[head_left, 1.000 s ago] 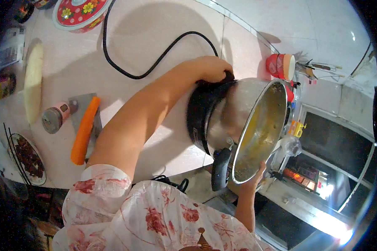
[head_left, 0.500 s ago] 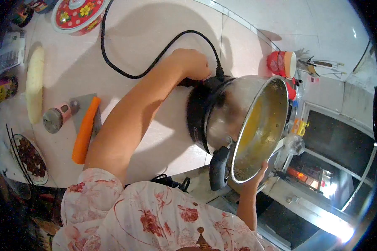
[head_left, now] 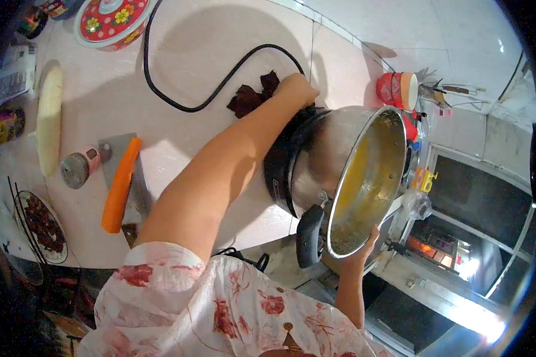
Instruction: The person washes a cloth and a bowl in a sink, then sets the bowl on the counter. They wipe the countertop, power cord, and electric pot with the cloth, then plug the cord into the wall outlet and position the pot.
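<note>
A steel electric pot (head_left: pixel 321 160) with a black base and a black side handle (head_left: pixel 309 237) has its wide mouth facing right. Yellowish liquid (head_left: pixel 363 178) shows inside. At the far side of the base, my left hand (head_left: pixel 299 90) is closed where the black power cord (head_left: pixel 244 66) meets the pot; the cord's plug is hidden under the fingers. A crumpled dark brown cloth (head_left: pixel 247 101) lies beside that wrist. My right hand (head_left: pixel 361 253) grips the pot at its near rim, with a finger up against the edge; its other fingers are hidden behind the pot.
Left on the counter are an orange carrot (head_left: pixel 121 187) on a cleaver (head_left: pixel 138 205), a pink-capped jar (head_left: pixel 82 166), a long pale vegetable (head_left: pixel 50 122) and a dish of dark food (head_left: pixel 61 253) with chopsticks. A red floral lidded bowl (head_left: pixel 110 24) and stacked bowls (head_left: pixel 396 90) stand farther back.
My left hand has moved away from the dark cloth, farther back to the cord's end at the pot. The cloth now lies uncovered on the counter. My right hand stays at the rim.
</note>
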Tool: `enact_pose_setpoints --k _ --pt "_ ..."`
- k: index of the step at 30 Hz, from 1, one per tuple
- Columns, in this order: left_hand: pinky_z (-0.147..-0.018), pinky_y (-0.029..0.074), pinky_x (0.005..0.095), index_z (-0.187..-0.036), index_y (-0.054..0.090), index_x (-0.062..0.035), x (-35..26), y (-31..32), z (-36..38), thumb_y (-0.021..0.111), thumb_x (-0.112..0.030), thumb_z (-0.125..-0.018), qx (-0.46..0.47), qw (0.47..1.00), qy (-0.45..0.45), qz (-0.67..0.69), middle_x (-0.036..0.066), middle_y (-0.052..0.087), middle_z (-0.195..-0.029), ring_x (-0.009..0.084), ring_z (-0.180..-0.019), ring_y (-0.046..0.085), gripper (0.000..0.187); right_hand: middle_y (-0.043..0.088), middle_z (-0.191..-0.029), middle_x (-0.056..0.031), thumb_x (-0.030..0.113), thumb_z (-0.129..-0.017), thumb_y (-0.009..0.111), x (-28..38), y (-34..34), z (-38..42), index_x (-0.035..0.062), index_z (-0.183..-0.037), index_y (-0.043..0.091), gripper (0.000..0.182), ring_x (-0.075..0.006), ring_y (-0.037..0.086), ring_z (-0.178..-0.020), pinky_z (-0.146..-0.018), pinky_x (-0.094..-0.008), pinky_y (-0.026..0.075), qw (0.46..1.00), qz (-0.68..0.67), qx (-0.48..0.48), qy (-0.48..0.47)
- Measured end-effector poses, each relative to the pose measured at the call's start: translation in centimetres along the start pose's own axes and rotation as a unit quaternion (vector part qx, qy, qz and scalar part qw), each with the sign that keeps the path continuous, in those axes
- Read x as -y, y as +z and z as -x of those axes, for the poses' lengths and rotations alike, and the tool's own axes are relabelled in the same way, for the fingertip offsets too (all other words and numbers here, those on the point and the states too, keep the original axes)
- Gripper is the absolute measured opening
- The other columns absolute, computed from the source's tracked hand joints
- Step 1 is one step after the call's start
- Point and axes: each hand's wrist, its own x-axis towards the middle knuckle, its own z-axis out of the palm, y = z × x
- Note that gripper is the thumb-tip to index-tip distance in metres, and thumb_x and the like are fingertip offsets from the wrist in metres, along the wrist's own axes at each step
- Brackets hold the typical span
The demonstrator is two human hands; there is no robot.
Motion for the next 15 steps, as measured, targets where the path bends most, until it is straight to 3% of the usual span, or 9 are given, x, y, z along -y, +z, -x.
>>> enact_pose_setpoints --k 8,10,13,14,15 --pt "-0.083 0.046 0.0382 -0.096 0.062 0.0022 0.2 1.1 -0.7 0.06 -0.03 -0.073 -0.021 0.999 -0.021 -0.033 0.02 0.059 -0.104 0.0354 -0.097 0.056 0.039 0.055 -0.096 -0.0105 0.045 -0.083 0.037 -0.2 -0.6 -0.5 0.0058 -0.108 0.048 0.048 -0.0277 0.054 -0.087 -0.071 -0.0432 0.047 1.0 -0.023 -0.005 0.011" --pt "-0.08 0.047 0.0383 -0.091 0.062 0.0033 1.1 1.4 -2.7 0.058 -0.029 -0.074 -0.114 0.992 -0.016 0.053 0.021 0.061 -0.098 0.0353 -0.093 0.058 0.037 0.055 -0.095 -0.0102 0.044 -0.083 0.037 0.0 -0.1 0.0 0.0059 -0.107 0.049 0.047 -0.0275 0.054 -0.087 -0.071 -0.0427 0.047 1.0 -0.022 -0.009 0.019" --pt "-0.078 0.047 0.0382 -0.088 0.062 0.0048 0.8 -1.0 -3.0 0.055 -0.029 -0.075 -0.064 0.995 -0.019 0.068 0.023 0.062 -0.091 0.035 -0.089 0.06 0.037 0.054 -0.096 -0.0101 0.045 -0.082 0.039 -0.2 -0.6 -0.3 0.006 -0.108 0.048 0.047 -0.0281 0.053 -0.088 -0.07 -0.0422 0.047 1.0 -0.015 0.004 0.021" --pt "-0.065 0.049 0.0377 -0.081 0.062 0.0051 0.6 -1.5 -2.3 0.057 -0.029 -0.073 -0.072 0.985 -0.047 0.148 0.018 0.063 -0.075 0.0306 -0.07 0.062 0.035 0.054 -0.096 -0.0101 0.045 -0.082 0.039 -0.1 -0.4 -0.2 0.006 -0.108 0.048 0.047 -0.0281 0.053 -0.088 -0.07 -0.0422 0.047 1.0 -0.016 0.004 0.021" --pt "-0.065 0.049 0.0377 -0.081 0.062 0.0051 1.1 -1.7 -2.3 0.057 -0.029 -0.073 -0.071 0.986 -0.044 0.144 0.018 0.063 -0.075 0.0306 -0.07 0.062 0.035 0.054 -0.097 -0.0104 0.045 -0.082 0.04 0.1 0.1 0.0 0.0058 -0.109 0.048 0.048 -0.0282 0.053 -0.089 -0.071 -0.0424 0.047 1.0 -0.008 0.002 0.02"
